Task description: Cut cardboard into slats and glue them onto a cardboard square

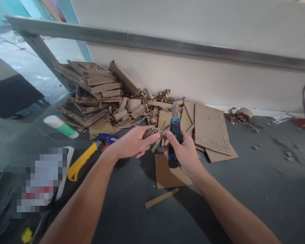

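My left hand pinches a small rolled piece of corrugated cardboard between thumb and fingers, with a thin strip trailing from it. My right hand is wrapped round a blue and black utility knife, held upright with its blade end up, and its thumb reaches toward the strip. Both hands hover above a flat brown cardboard piece on the grey floor.
A heap of corrugated cardboard sheets and curled scraps lies against the wall. A ribbed cardboard sheet lies to the right. At the left lie a yellow-handled tool, blue-handled scissors and a green-white glue bottle. A loose strip lies near.
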